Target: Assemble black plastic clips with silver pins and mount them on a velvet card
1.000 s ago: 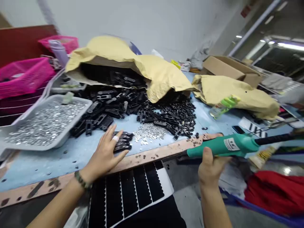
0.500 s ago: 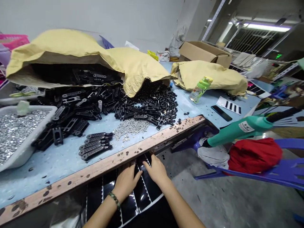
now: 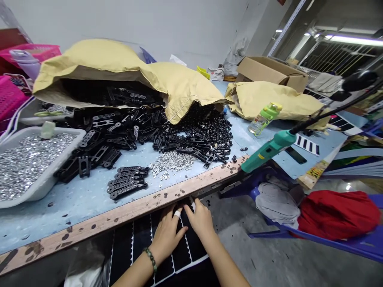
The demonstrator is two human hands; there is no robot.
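My left hand (image 3: pixel 168 233) and my right hand (image 3: pixel 201 217) rest side by side on a sheet of black scalloped strips (image 3: pixel 143 247) below the table's front edge. The fingers of both lie flat on the strips, and the fingertips reach under the wooden edge (image 3: pixel 119 217). A white band wraps one left finger. A green hand tool (image 3: pixel 268 150) hangs free on a black cable to the right, apart from both hands. On the table just beyond lie a short row of black plates (image 3: pixel 127 182) and a small heap of silver nuts (image 3: pixel 172 160).
A big pile of black metal parts (image 3: pixel 155 131) spills from a yellow sack (image 3: pixel 119 73). A grey tray of silver washers (image 3: pixel 26 163) sits at the left. A second sack (image 3: pixel 278 101), a bottle (image 3: pixel 265 117), a cardboard box (image 3: pixel 271 69) and a blue chair with red cloth (image 3: pixel 338 213) are at the right.
A second ago my left hand lay by the black plates and my right hand held the green tool. Both hands dropped to the strip sheet; the released tool swung left.
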